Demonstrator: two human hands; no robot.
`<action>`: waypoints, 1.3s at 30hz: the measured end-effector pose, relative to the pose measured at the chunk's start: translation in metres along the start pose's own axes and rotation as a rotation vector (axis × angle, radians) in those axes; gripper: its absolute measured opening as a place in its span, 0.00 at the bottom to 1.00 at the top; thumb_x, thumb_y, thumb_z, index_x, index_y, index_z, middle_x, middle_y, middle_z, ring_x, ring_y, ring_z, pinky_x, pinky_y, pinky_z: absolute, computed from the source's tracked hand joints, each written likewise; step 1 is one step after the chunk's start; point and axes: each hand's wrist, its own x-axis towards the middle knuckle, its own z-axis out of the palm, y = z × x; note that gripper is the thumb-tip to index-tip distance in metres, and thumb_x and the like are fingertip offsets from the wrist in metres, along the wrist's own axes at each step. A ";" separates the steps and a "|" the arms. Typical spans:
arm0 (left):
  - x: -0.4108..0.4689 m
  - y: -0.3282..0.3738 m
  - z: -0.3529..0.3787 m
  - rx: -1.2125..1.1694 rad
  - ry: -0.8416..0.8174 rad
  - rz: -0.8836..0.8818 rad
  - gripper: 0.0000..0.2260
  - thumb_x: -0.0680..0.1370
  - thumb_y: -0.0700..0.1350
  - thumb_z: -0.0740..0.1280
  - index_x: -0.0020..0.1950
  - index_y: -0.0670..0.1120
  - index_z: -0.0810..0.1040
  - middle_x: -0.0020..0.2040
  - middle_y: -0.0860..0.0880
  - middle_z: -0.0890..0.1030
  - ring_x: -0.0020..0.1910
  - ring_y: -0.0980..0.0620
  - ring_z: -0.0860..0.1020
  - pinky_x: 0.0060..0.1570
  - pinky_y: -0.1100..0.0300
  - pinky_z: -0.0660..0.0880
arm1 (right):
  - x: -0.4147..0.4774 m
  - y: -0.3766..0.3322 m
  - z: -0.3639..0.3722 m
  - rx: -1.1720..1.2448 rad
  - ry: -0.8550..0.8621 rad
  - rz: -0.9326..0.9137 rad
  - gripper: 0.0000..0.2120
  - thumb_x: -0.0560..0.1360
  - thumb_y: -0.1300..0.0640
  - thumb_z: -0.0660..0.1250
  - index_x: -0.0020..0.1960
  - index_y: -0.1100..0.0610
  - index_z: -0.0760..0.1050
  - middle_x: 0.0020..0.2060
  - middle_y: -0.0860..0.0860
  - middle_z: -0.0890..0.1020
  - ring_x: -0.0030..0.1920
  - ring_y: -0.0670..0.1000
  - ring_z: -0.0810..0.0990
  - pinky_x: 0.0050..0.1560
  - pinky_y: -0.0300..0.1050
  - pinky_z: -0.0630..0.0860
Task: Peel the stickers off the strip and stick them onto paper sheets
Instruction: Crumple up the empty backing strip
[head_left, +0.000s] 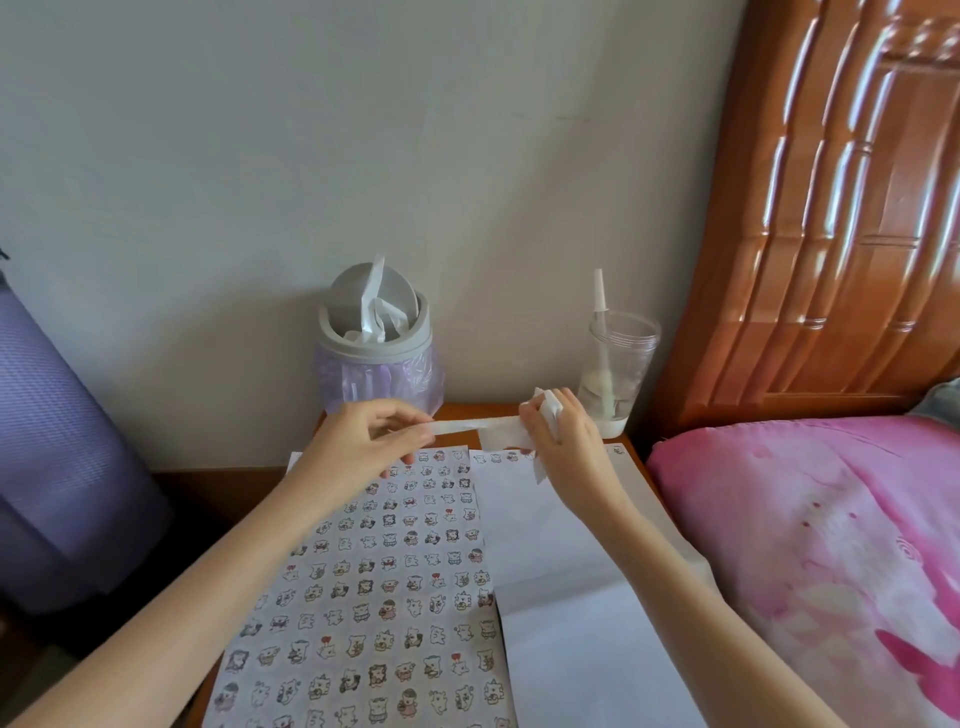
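Risks tearing the thin white paper strip (467, 425), pinched taut by the left hand (358, 436) and gripped bunched in the right hand (566, 441), if pulled harder.

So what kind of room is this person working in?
Most likely a bedroom: a carved wooden headboard and a pink pillow sit right beside the small wooden table with its little bin.

Single head-worn wide-angle view: faces forward-down, close over table (470, 411), wall (363, 130) behind.
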 end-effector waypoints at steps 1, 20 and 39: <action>0.000 0.001 0.004 -0.009 0.026 0.007 0.04 0.75 0.43 0.69 0.47 0.50 0.82 0.35 0.54 0.83 0.29 0.62 0.76 0.28 0.69 0.69 | -0.002 -0.002 0.003 0.005 -0.011 -0.021 0.10 0.80 0.57 0.60 0.43 0.63 0.71 0.40 0.53 0.74 0.38 0.52 0.73 0.40 0.43 0.69; 0.004 -0.001 0.025 -0.110 0.108 0.019 0.05 0.76 0.51 0.65 0.45 0.55 0.81 0.25 0.56 0.74 0.26 0.63 0.71 0.30 0.69 0.68 | -0.013 -0.018 0.007 0.168 -0.202 0.076 0.18 0.68 0.38 0.69 0.42 0.52 0.78 0.44 0.53 0.76 0.36 0.48 0.76 0.25 0.36 0.69; 0.003 0.020 0.063 -0.914 -0.044 -0.180 0.21 0.80 0.58 0.52 0.59 0.45 0.76 0.59 0.47 0.79 0.63 0.54 0.75 0.61 0.59 0.72 | -0.021 -0.038 0.055 0.298 -0.061 -0.006 0.15 0.79 0.58 0.53 0.62 0.50 0.70 0.56 0.50 0.76 0.59 0.47 0.73 0.61 0.49 0.71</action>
